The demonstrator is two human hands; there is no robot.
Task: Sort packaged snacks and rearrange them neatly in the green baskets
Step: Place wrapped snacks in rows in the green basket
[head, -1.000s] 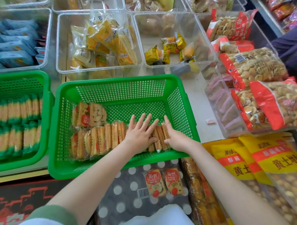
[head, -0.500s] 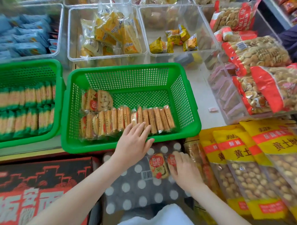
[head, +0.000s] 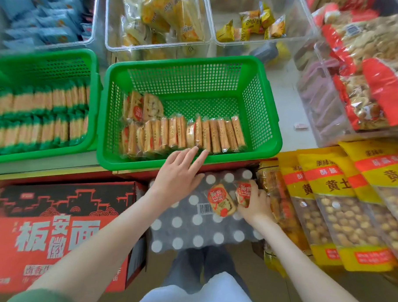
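Reaching down to a dotted bag [head: 190, 221], the right hand [head: 254, 204] pinches one packet [head: 243, 192], a second packet [head: 221, 201] lying just beside it, likely next for the middle basket [head: 136, 164]. The left hand [head: 180, 171], fingers straight, lies across the basket's front rim at the standing row [head: 194, 134], seemingly to steady it.

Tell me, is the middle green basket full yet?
Not full. The middle green basket holds biscuit packs along its near side and left; the rest of its floor is bare.
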